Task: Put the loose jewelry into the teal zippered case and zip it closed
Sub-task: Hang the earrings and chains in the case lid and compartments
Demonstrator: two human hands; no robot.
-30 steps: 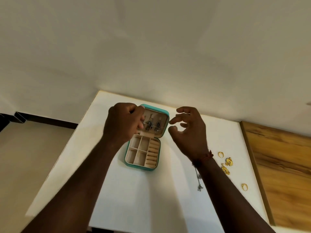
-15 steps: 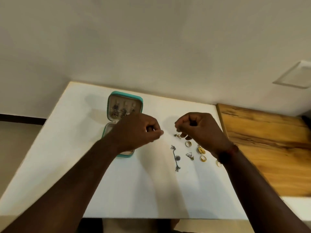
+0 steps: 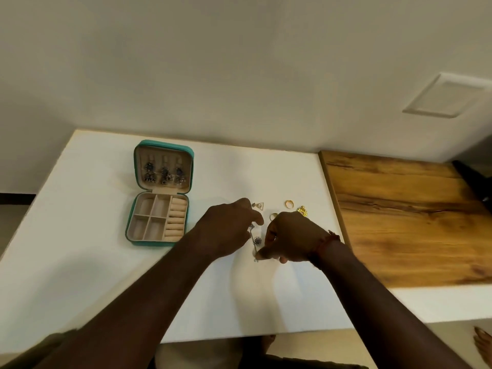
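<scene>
Case [image 3: 159,194] lies open at left on the surface [image 3: 106,275]. Left hand [image 3: 229,227] and right hand [image 3: 290,238], raised a moment ago, now pinch the silver chain [image 3: 257,240] by its ends, likely casing it next; gold rings [image 3: 289,203] lie loose at right.

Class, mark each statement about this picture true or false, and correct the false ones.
1. The teal case lies open. True.
2. Its lid holds no jewelry. False: dark earrings hang inside it.
3. The left hand and right hand hold the silver chain. True.
4. The gold ring is inside the case. False: it lies on the white table, to the right of the case.
</scene>
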